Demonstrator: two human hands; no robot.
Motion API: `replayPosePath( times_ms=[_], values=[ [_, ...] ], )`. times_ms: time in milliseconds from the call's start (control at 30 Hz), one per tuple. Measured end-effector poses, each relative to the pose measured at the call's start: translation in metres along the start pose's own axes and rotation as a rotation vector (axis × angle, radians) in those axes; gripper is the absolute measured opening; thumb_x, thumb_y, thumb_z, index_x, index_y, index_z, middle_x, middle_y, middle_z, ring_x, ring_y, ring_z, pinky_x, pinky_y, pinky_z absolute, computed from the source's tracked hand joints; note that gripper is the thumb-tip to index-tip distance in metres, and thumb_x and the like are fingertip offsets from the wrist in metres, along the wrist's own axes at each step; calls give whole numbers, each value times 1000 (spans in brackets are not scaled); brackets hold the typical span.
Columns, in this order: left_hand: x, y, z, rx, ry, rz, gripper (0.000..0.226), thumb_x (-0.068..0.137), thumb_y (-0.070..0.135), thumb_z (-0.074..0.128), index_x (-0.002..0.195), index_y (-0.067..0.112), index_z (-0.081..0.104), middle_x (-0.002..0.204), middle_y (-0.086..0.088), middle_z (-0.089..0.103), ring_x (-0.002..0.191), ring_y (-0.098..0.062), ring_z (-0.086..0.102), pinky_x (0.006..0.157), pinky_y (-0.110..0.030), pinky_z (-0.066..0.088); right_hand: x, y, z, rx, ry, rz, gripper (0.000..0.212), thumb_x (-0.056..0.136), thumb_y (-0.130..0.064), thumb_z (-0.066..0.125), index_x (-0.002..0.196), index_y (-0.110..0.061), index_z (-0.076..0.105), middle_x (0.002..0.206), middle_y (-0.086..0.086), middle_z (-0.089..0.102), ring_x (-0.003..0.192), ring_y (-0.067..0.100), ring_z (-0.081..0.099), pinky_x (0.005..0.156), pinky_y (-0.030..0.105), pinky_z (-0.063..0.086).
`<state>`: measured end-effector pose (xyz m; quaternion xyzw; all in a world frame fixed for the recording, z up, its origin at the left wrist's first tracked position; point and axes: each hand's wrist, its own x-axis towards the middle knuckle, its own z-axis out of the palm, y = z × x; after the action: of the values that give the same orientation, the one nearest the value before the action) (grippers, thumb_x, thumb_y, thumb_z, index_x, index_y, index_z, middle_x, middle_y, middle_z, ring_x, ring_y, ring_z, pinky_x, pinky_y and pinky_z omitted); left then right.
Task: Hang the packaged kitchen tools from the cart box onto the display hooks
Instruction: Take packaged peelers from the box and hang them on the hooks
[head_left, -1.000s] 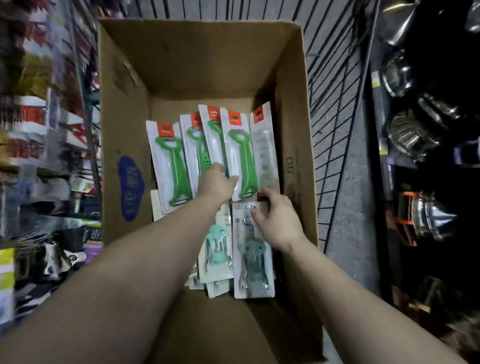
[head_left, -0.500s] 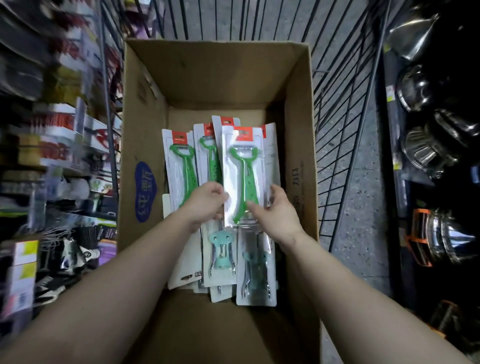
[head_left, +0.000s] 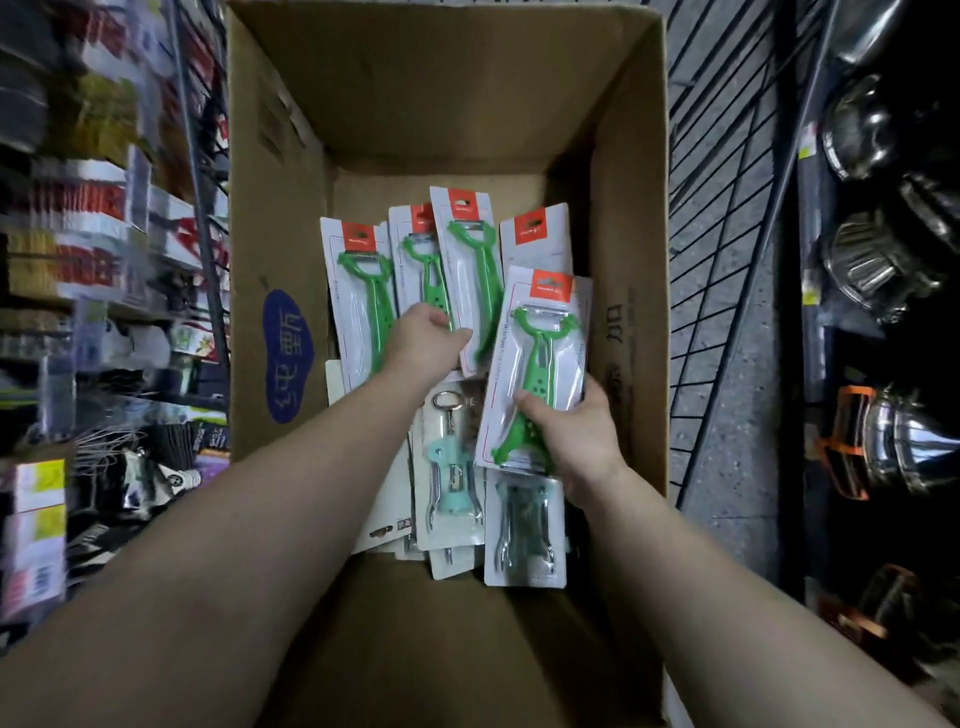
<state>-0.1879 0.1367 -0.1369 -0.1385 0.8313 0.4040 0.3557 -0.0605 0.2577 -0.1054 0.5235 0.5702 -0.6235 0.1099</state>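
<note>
An open cardboard box (head_left: 628, 218) holds several carded green peelers and teal corkscrews. My right hand (head_left: 571, 441) grips one packaged green peeler (head_left: 535, 364) by its lower end, lifted at the box's right side. My left hand (head_left: 423, 340) pinches the lower edge of another packaged green peeler (head_left: 470, 270) that lies fanned with the others at the back of the box. A packaged teal corkscrew (head_left: 449, 467) and a darker one (head_left: 524, 525) lie flat below my hands.
The box sits in a wire cart (head_left: 727, 218). Blurred shelves of packaged goods (head_left: 78, 260) run along the left. Steel pots and bowls (head_left: 883, 260) fill dark shelves on the right, across a strip of grey floor (head_left: 737, 415).
My right hand has pulled one peeler pack out of the fan and carried it right and toward me. My left hand has shifted onto another peeler pack.
</note>
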Motion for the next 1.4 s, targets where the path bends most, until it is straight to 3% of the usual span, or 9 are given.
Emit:
replayPosePath(
  times_ms=[133, 467, 567, 700, 867, 1067, 1200, 1300, 1400],
  values=[
    [10, 3, 16, 66, 99, -8, 46, 94, 32, 71, 132, 11, 57, 123, -7, 65, 87, -20, 57, 76, -26, 42, -1, 6, -5, -32, 28, 6, 51, 77, -14, 84, 120, -14, 58, 107, 4, 74, 96, 23, 73, 91, 47, 58],
    [14, 7, 5, -203, 104, -127, 4, 103, 13, 54, 102, 13, 51, 119, -3, 56, 74, -10, 51, 57, -21, 41, -3, 6, -2, -45, 25, -30, 63, 76, -15, 85, 130, -15, 52, 110, 2, 73, 99, 25, 72, 90, 49, 58],
    [6, -4, -9, -258, 67, -142, 8, 103, 12, 52, 97, 17, 50, 117, -7, 57, 91, -20, 53, 76, -30, 50, -6, 1, 4, -54, 3, -59, 76, 72, -21, 86, 136, -19, 46, 113, 2, 72, 101, 26, 71, 90, 52, 58],
    [-14, -18, -29, -321, 29, -136, 27, 104, 6, 42, 128, 2, 54, 97, -4, 48, 64, -12, 36, 52, -25, 28, -14, -11, 12, -41, -35, -109, 73, 76, -18, 85, 138, -17, 46, 117, 1, 71, 104, 23, 71, 94, 47, 57],
    [-50, -21, -49, -474, 68, -131, 41, 106, 6, 39, 144, 17, 46, 101, 6, 46, 76, -6, 42, 69, -26, 36, -28, -32, 19, -72, -100, -188, 62, 78, -21, 83, 132, -21, 51, 116, -2, 72, 103, 22, 71, 95, 48, 56],
    [-96, -14, -66, -540, 173, -15, 25, 104, 20, 48, 126, 12, 55, 104, 1, 57, 86, -16, 51, 69, -28, 37, -57, -66, 8, -97, -203, -315, 50, 86, -12, 76, 129, -17, 52, 115, 0, 71, 100, 22, 72, 92, 44, 58],
    [-139, -8, -73, -641, 227, 53, 63, 94, 46, 64, 142, 7, 52, 136, -7, 60, 124, -28, 57, 97, -35, 43, -84, -81, -10, -117, -275, -391, 45, 89, -9, 72, 128, -17, 51, 110, -1, 71, 92, 17, 73, 83, 36, 61],
    [-169, -13, -67, -683, 266, 146, 124, 43, 86, 77, 142, 15, 53, 139, -7, 61, 125, -29, 60, 108, -49, 46, -110, -86, -29, -161, -324, -471, 43, 89, -10, 72, 126, -18, 52, 103, -5, 71, 90, 16, 73, 80, 31, 61],
    [-195, -25, -59, -682, 281, 208, 144, 22, 86, 82, 144, 17, 48, 144, -8, 58, 127, -31, 59, 108, -54, 47, -139, -90, -49, -203, -344, -549, 35, 87, -13, 75, 119, -14, 59, 104, 0, 73, 89, 16, 73, 78, 29, 62]
  ],
)
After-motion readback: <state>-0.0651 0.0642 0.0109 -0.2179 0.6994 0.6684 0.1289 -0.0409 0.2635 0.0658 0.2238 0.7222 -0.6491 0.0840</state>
